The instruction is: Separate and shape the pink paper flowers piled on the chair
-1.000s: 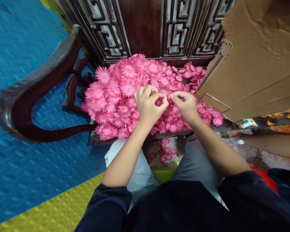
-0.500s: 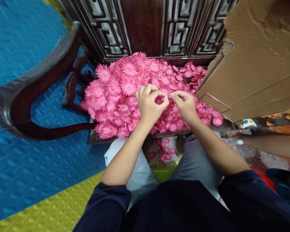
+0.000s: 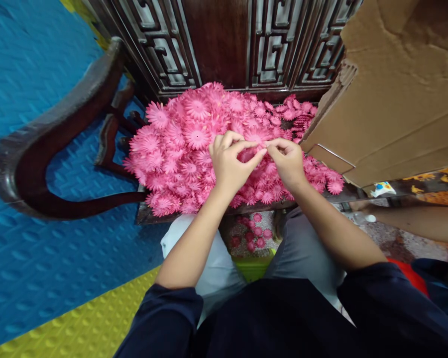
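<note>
1. We saw both hands near the middle of the frame, the left hand (image 3: 229, 164) and right hand (image 3: 289, 165) almost meeting at the fingertips over the pink flowers (image 3: 186, 154).
2. The left thumb and forefinger stood slightly parted, the right ones drawn close together; we could not tell what either gripped (something pink showed there, too small to make out). Fingertips alone probably suited such thin petals.
3. We had the flowers heaped at center on the dark wooden surface (image 3: 144, 216), presumably for easy reach.
4. Behind them, the carved panel (image 3: 222, 44) likely kept the heap from sliding off; at right, the cardboard (image 3: 403, 99) seemed to fence it in.
5. Below, at lower center, loose blooms (image 3: 258, 231) lay on the floor, perhaps spilled.
</note>
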Motion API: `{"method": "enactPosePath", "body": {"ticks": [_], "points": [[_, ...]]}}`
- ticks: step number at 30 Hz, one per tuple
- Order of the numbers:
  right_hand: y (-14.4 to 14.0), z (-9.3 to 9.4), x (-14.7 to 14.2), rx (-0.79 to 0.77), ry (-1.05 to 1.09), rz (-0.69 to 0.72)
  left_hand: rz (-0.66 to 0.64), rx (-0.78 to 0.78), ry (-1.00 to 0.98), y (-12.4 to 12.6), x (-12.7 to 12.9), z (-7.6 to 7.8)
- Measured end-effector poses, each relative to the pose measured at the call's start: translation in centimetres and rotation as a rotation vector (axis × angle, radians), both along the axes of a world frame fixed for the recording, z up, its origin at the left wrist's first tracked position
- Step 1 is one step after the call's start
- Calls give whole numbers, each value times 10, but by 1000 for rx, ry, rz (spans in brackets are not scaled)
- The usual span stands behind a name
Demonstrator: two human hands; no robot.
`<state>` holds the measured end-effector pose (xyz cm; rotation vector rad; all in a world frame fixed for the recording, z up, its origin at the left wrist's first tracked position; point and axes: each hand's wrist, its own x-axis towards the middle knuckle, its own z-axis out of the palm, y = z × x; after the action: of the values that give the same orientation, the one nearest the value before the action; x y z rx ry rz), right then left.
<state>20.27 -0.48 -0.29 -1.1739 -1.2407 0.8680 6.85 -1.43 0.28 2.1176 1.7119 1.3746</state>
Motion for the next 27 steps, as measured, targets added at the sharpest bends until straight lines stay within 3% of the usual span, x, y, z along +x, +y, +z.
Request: {"method": "enactPosePath", "body": {"ticks": [7, 14, 27], "points": [[-1, 2, 2, 2, -48, 65, 26, 44, 66, 0, 1, -4], [-2, 2, 4, -26, -30, 63, -58, 32, 172, 0, -2, -5], [-2, 0, 2, -47, -20, 111, 29, 35, 70, 0, 1, -4]]}}
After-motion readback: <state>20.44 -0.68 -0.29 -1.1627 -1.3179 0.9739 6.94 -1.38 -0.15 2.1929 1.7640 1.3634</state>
